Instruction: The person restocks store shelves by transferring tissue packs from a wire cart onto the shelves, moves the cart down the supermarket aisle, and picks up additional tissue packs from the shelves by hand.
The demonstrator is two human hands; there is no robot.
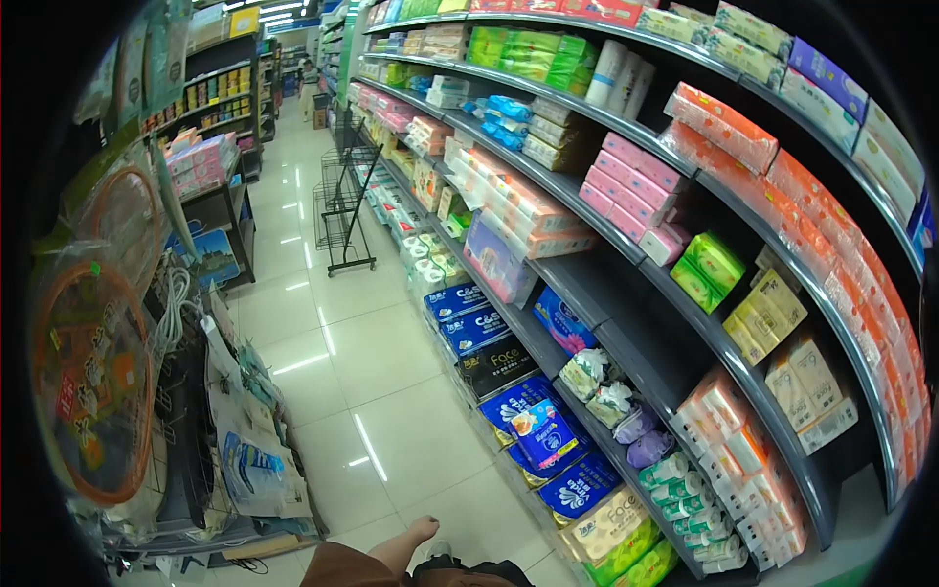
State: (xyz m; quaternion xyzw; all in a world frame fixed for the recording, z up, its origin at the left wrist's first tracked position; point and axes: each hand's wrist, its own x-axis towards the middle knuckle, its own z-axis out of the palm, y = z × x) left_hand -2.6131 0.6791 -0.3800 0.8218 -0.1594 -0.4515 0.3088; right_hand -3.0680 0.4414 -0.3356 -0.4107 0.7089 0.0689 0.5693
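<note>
My left hand [424,528] shows small at the bottom centre, at the end of a bare forearm below a brown sleeve [342,567]. Its fingers look curled closed; what they hold, if anything, is hidden. Dark fabric [469,572] lies just beside and below it. The nearest goods are packs on the lowest shelf to the right, among them a beige Face pack [604,523] and blue packs [577,486], apart from the hand. My right hand is out of view.
Curved shelves [626,254] of tissue packs line the right side. A black wire rack [342,210] on wheels stands up the tiled aisle [362,362]. Hanging goods [98,391] crowd the left edge. A person [308,83] is far down the aisle.
</note>
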